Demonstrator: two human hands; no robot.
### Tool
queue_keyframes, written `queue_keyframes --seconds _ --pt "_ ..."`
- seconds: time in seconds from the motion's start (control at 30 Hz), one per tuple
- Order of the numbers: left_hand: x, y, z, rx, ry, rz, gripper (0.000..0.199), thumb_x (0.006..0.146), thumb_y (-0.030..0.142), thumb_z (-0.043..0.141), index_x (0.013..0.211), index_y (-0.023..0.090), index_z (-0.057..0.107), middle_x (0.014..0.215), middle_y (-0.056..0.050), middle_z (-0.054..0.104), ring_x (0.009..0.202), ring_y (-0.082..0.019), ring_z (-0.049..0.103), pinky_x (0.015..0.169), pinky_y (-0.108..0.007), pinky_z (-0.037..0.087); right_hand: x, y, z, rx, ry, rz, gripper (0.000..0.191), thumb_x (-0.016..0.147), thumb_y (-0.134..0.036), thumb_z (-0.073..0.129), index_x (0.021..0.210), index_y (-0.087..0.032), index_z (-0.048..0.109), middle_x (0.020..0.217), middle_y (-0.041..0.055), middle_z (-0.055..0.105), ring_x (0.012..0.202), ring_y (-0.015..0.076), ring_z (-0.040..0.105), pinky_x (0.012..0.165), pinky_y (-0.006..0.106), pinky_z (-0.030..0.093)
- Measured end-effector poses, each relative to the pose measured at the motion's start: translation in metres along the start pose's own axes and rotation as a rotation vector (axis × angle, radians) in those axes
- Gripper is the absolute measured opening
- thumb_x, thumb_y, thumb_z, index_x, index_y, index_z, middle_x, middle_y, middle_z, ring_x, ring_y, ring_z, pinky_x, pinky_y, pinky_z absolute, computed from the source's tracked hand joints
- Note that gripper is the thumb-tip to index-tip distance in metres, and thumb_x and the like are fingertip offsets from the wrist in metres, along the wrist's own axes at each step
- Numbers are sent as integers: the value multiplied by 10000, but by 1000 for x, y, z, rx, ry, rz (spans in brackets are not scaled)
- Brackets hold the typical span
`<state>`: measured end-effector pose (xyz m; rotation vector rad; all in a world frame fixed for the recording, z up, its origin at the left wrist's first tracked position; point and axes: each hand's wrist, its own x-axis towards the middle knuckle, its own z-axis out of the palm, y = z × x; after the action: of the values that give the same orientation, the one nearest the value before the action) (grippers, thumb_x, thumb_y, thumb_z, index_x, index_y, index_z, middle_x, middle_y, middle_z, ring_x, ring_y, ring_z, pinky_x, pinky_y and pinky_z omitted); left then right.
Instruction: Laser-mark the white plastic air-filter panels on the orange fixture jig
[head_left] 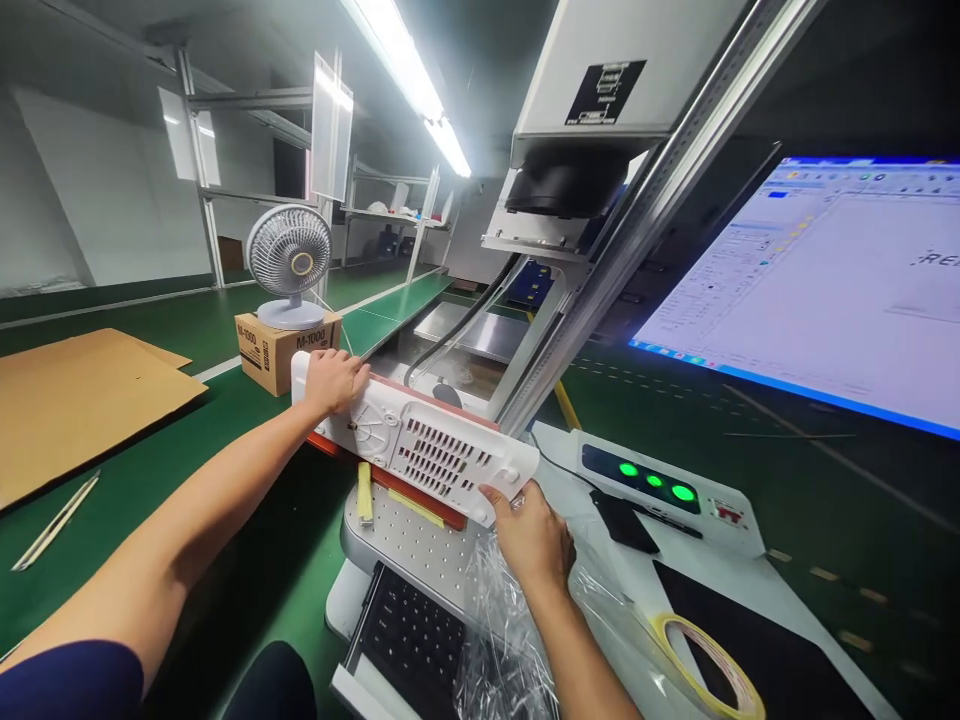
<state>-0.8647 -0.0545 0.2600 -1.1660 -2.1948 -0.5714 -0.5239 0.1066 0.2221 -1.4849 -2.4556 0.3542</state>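
Right: my left hand is clamped over one end of the white moulded plastic vented panel, which is held tilted above the perforated white metal bed; my right hand grips the other end, above clear crinkled plastic film.

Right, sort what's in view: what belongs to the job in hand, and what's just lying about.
Belongs to the job: left hand and right hand on the white vented plastic panel; clear plastic wrap by the right hand.

Lying about: roll of yellow tape; desk fan; M-1000 cardboard box; cardboard sheets; keyboard.
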Motion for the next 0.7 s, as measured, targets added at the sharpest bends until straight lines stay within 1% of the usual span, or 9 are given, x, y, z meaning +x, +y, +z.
queue_keyframes --seconds 0.07,0.23,0.33,0.4,0.47,0.53,0.57,0.63,0.7 --pt "-1 3 5 38 42 -5 520 1137 464 401 953 191 803 970 -179 719 1038 -358 632 1026 -547 373 1 1 1 -10 5 2 400 1139 -573 529 1342 -247 643 1308 132 794 1196 371 753 856 394 520" --pt "-4 -2 8 77 41 15 534 1142 440 372 973 193 814 971 -173 725 1005 -351 629 987 -539 378 1 4 4 3 5 19 407 1141 -573 535 1362 -243 619 1310 129 793 1197 369 754 852 388 516" --pt "-3 -4 6 74 8 5 537 1141 449 376 993 192 823 993 -180 730 1024 -355 643 1003 -544 395 0 2 3 42 3 26 409 1133 -558 550 1367 -231 623 1328 148 784 1195 370 753 864 398 522" --pt "-1 -3 2 66 -55 6 547 1145 460 365 1029 185 824 1020 -192 737 1071 -369 659 1064 -569 395 -2 -2 1 66 2 31 409 1126 -538 563 1367 -216 639 1312 162 789 1177 359 761 876 402 530" --pt "-1 2 -5 34 -123 -26 537 1147 469 366 1145 179 818 1126 -218 744 1236 -418 637 1179 -631 343 -6 -6 -4 82 1 41 416 1104 -526 596 1354 -200 660 1268 168 805 1153 352 770 886 404 535" --pt "-4 8 -14 -28 -146 -115 515 1134 498 426 1381 181 748 1369 -251 693 1478 -476 497 1267 -697 249 -14 -7 -13 103 7 47 427 1072 -515 641 1358 -199 669 1262 152 815 1167 347 768 899 401 538" --pt "-9 11 -19 -62 -138 -161 539 1119 516 477 1495 187 678 1502 -260 623 1568 -494 399 1289 -714 221 -21 -6 -19 114 14 46 428 1060 -508 653 1363 -207 670 1278 135 817 1183 343 764 904 397 538" --pt "-26 13 -29 -121 -102 -175 636 1082 536 568 1625 206 546 1677 -253 466 1640 -500 288 1309 -707 233 -41 3 -37 127 29 41 371 1048 -495 643 1305 -233 701 1276 94 827 1179 331 764 903 390 540" --pt "-51 6 -40 -160 -61 -85 645 1065 520 596 1628 215 519 1699 -236 427 1618 -462 346 1310 -652 309 -69 21 -62 183 50 28 297 1027 -503 630 1128 -252 753 1161 72 853 1053 320 790 864 391 550"
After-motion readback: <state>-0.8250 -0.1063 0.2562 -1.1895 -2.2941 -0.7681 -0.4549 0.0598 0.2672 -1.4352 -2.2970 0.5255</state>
